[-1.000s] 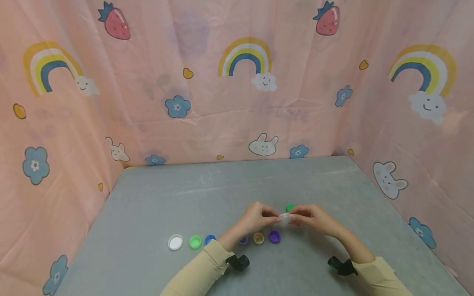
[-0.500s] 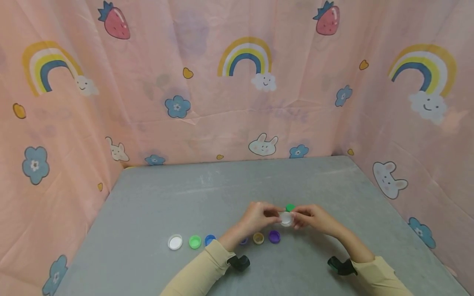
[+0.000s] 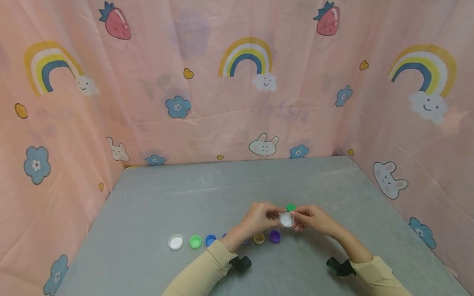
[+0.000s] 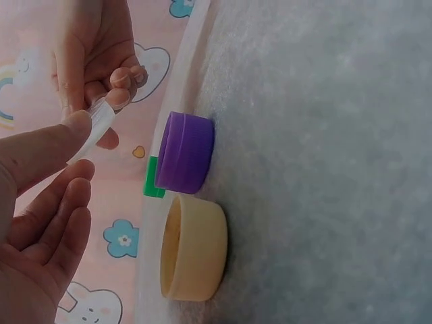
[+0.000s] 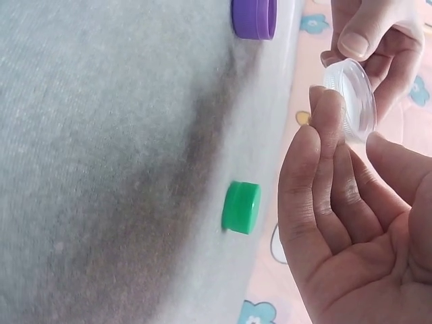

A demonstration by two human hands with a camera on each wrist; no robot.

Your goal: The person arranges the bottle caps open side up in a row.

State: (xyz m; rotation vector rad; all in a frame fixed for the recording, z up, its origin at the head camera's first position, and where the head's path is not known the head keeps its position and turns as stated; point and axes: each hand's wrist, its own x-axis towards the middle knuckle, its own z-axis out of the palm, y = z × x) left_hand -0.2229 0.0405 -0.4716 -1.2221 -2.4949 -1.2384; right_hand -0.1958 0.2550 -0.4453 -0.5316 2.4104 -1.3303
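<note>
Between my two hands, above the table, is a clear bottle cap [image 3: 286, 220] with a white inside, its round face tilted toward the head camera. My left hand [image 3: 260, 218] pinches its left edge between thumb and fingers. From the right, my right hand [image 3: 314, 218] pinches the opposite edge; in the right wrist view its thumb and fingertips meet the rim of the cap [image 5: 354, 101]. A green cap [image 3: 291, 207] stands on the table just behind the hands. Nearer to me are a purple cap [image 4: 185, 152] and a tan cap [image 4: 194, 248].
A row of caps crosses the grey table [image 3: 177, 193]: a white cap [image 3: 175, 242], a light green cap [image 3: 195, 242] and a blue cap [image 3: 210, 240] lie at left. My left forearm partly hides others in the row. A pink patterned curtain [image 3: 207, 135] surrounds the table.
The clear cap has turned from nearly edge-on to showing its round white face. My fingers have shifted slightly around its rim; the caps on the table stay put.
</note>
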